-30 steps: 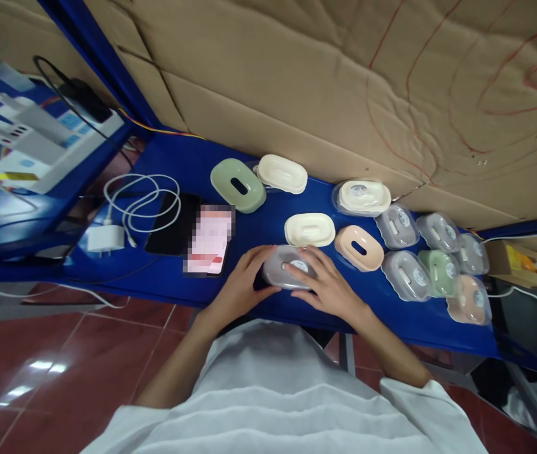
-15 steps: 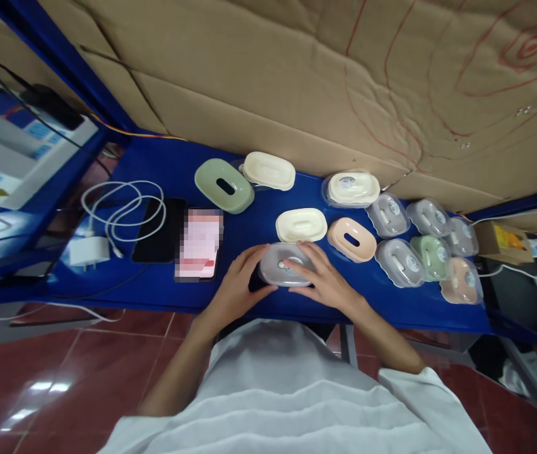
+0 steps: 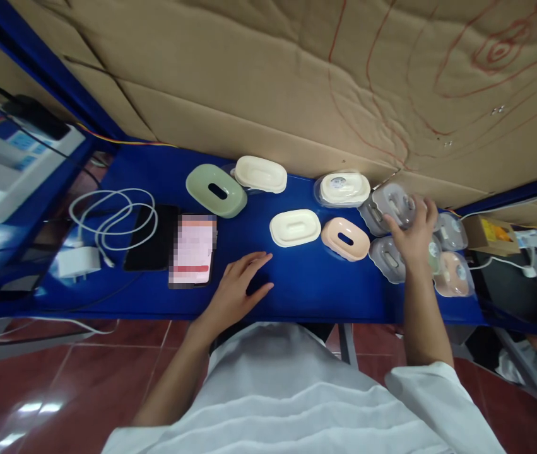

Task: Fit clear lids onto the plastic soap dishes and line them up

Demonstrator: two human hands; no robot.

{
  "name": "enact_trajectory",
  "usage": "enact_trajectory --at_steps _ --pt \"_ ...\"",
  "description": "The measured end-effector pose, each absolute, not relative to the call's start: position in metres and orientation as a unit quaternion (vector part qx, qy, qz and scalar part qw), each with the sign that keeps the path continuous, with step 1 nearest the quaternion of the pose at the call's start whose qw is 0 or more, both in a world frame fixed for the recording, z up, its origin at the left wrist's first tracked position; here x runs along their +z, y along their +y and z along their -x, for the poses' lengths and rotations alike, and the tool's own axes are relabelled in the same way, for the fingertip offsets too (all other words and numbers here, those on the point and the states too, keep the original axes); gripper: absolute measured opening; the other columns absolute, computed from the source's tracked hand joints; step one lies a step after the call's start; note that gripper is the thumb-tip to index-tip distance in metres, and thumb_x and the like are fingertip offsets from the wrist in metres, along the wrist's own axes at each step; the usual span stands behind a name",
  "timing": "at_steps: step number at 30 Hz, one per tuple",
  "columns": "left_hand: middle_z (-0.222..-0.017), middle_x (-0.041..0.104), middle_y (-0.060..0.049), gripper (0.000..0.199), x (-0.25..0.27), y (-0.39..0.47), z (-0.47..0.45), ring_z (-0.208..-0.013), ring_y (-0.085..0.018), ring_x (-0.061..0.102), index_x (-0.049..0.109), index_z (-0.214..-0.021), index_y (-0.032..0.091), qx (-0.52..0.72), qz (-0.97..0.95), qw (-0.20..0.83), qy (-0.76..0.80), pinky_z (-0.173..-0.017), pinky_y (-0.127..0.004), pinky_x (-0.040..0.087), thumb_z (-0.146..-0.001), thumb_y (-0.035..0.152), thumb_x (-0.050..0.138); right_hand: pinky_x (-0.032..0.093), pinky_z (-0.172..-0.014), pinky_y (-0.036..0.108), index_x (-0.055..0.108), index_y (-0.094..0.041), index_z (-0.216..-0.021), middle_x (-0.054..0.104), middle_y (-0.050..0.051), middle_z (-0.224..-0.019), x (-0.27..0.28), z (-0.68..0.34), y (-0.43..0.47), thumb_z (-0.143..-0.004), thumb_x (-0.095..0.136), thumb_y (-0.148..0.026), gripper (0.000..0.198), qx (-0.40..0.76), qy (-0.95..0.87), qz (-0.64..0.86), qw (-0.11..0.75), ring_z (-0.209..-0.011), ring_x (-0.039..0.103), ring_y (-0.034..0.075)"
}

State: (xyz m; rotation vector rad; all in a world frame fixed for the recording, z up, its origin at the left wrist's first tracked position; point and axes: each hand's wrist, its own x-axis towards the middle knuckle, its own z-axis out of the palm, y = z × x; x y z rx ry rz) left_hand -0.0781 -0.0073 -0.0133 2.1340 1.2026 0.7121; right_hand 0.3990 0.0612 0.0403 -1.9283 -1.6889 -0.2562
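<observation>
My right hand (image 3: 414,234) grips a grey oval plastic box with a clear lid (image 3: 392,202), thumb on its near side and fingers over its right end. It is over a group of similar lidded boxes at the right; whether it rests on them I cannot tell. Just below it lies another grey lidded box (image 3: 386,260). A peach lidded box (image 3: 452,275) is to the right of my wrist. My left hand (image 3: 242,285) lies by the front of the blue table (image 3: 310,290), holding nothing, thumb and fingers apart. Nearest to it are a phone with a blurred screen (image 3: 192,251) and a cream oval piece (image 3: 295,228).
A green slotted oval cover (image 3: 216,190) and a cream oval tray (image 3: 261,174) sit at the back. A peach slotted cover (image 3: 345,239) and a cream lidded box (image 3: 344,189) stand mid-right. Left are a white charger (image 3: 77,261) and its cable. Cardboard (image 3: 230,75) walls the back.
My right hand has carried the grey lidded box from in front of me to the group at the right. My left hand has let go of it and stays near the same spot.
</observation>
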Motion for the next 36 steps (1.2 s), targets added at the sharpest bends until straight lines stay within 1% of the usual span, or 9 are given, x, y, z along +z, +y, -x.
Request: enact_trajectory --at_steps 7,11,14,17,22,24,29,33,36 --pt "-0.151 0.064 -0.013 0.044 -0.014 -0.009 0.077 -0.139 -0.029 0.063 0.057 -0.153 0.027 0.261 -0.811 0.257 0.457 -0.114 -0.046 0.05 -0.111 0.036 0.057 0.034 -0.127 0.065 0.047 -0.01 -0.163 0.034 0.033 -0.17 0.038 -0.395 0.065 -0.096 0.063 -0.075 0.095 -0.125 -0.643 0.713 0.25 -0.161 0.034 0.046" --pt "-0.15 0.064 -0.013 0.047 0.003 0.005 0.064 -0.133 -0.03 0.066 0.053 -0.157 0.027 0.205 -0.828 0.213 0.477 -0.108 -0.047 0.054 -0.111 0.037 0.054 0.047 -0.12 0.055 0.061 -0.019 -0.15 0.065 0.019 -0.15 0.045 -0.341 0.035 -0.11 0.052 -0.052 0.052 -0.086 -0.729 0.633 0.247 -0.143 0.06 0.034" --pt "-0.16 0.057 -0.017 0.051 0.021 0.027 0.039 -0.145 -0.038 0.057 0.055 -0.157 0.024 0.158 -0.869 0.13 0.451 -0.112 -0.053 0.051 -0.108 0.036 0.061 0.053 -0.111 0.052 0.07 -0.022 -0.137 0.076 0.014 -0.136 0.032 -0.301 0.027 -0.11 0.055 -0.053 0.044 -0.008 -0.799 0.584 0.145 -0.126 0.071 0.033" --pt "-0.162 0.054 -0.022 0.046 0.03 0.055 0.017 -0.145 -0.042 0.055 0.065 -0.146 0.016 0.114 -0.901 0.09 0.409 -0.113 -0.056 0.049 -0.102 0.027 0.07 0.051 -0.112 0.055 0.069 -0.018 -0.141 0.074 0.016 -0.141 0.018 -0.284 0.033 -0.109 0.057 -0.053 0.049 0.009 -0.825 0.554 0.113 -0.129 0.07 0.036" --pt "-0.144 0.068 -0.015 0.019 0.017 0.08 0.013 -0.136 -0.033 0.065 0.077 -0.117 0.018 0.134 -0.923 0.135 0.335 -0.114 -0.051 0.05 -0.106 0.022 0.062 0.053 -0.108 0.047 0.065 -0.019 -0.147 0.076 0.013 -0.14 0.014 -0.282 0.037 -0.113 0.052 -0.039 0.041 -0.006 -0.795 0.562 0.226 -0.128 0.072 0.029" --pt "-0.147 0.066 -0.015 0.027 0.01 0.081 0.017 -0.142 -0.033 0.061 0.073 -0.131 0.022 0.167 -0.926 0.144 0.305 -0.117 -0.05 0.05 -0.105 0.023 0.066 0.051 -0.11 0.045 0.065 -0.022 -0.147 0.076 0.012 -0.139 0.013 -0.274 0.033 -0.113 0.054 -0.037 0.039 -0.007 -0.805 0.542 0.243 -0.13 0.071 0.027" --pt "-0.17 0.043 -0.022 0.079 0.004 0.082 0.022 -0.155 -0.042 0.046 0.046 -0.165 0.026 0.207 -0.92 0.111 0.315 -0.124 -0.061 0.043 -0.095 0.028 0.082 0.042 -0.121 0.048 0.06 -0.026 -0.153 0.066 0.012 -0.155 0.003 -0.242 0.025 -0.111 0.058 -0.042 0.045 0.024 -0.854 0.479 0.199 -0.145 0.061 0.028" --pt "-0.168 0.046 -0.02 0.068 0.003 0.089 0.029 -0.154 -0.041 0.047 0.052 -0.158 0.027 0.193 -0.91 0.141 0.339 -0.122 -0.061 0.048 -0.097 0.03 0.08 0.037 -0.125 0.057 0.053 -0.026 -0.159 0.054 0.017 -0.165 -0.003 -0.241 0.025 -0.106 0.065 -0.053 0.061 0.01 -0.85 0.489 0.197 -0.152 0.052 0.034" --pt "-0.166 0.047 -0.02 0.058 0.003 0.09 0.032 -0.151 -0.04 0.052 0.057 -0.149 0.025 0.193 -0.888 0.169 0.381 -0.111 -0.056 0.06 -0.096 0.028 0.08 0.042 -0.121 0.057 0.057 -0.028 -0.156 0.057 0.016 -0.161 -0.005 -0.252 0.027 -0.106 0.066 -0.046 0.054 0.002 -0.839 0.501 0.213 -0.148 0.054 0.035"
